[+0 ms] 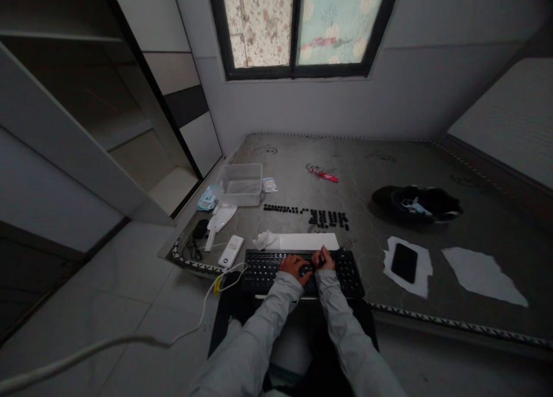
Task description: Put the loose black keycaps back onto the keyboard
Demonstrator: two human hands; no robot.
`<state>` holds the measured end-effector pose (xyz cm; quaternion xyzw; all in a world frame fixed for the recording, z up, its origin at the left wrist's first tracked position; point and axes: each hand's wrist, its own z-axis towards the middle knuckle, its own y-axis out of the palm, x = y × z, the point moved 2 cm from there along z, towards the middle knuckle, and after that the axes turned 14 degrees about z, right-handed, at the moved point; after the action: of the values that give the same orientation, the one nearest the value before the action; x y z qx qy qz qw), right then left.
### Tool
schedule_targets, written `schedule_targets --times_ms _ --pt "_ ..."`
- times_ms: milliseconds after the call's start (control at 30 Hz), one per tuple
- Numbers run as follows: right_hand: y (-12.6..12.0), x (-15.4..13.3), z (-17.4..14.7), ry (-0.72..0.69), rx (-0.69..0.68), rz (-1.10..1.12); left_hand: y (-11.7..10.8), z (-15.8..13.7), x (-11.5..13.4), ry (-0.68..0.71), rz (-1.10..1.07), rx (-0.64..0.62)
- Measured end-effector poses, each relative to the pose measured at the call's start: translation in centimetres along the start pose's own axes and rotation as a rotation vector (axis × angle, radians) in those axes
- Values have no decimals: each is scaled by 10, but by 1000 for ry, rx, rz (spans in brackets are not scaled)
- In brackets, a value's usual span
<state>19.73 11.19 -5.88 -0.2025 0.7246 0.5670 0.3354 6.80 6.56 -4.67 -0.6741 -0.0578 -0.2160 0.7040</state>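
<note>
Both sleeves reach to the keyboard (276, 270): my left hand (294, 267) lies spread on its keys, my right hand (325, 260) pinches something dark; loose keycaps (328, 218) at twelve o'clock.

Both hands, left (294, 266) and right (325, 259), sit close together, fingers curled, forearms extended.

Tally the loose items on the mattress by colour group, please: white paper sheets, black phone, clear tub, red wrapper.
White paper sheets: 3
Black phone: 1
Clear tub: 1
Red wrapper: 1
Total: 6
</note>
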Motion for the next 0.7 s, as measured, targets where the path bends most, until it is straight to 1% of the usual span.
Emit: schedule_targets --times_ms 133,233,367,700 --pt "7 6 2 18 -6 -44 7 2 -4 29 27 -4" --pt "12 7 2 37 -22 -89 12 5 -7 21 47 -10" --pt "15 6 2 46 -29 -139 13 6 -8 13 36 -22" --pt "13 16 -2 2 59 -191 10 3 -7 11 50 -50"
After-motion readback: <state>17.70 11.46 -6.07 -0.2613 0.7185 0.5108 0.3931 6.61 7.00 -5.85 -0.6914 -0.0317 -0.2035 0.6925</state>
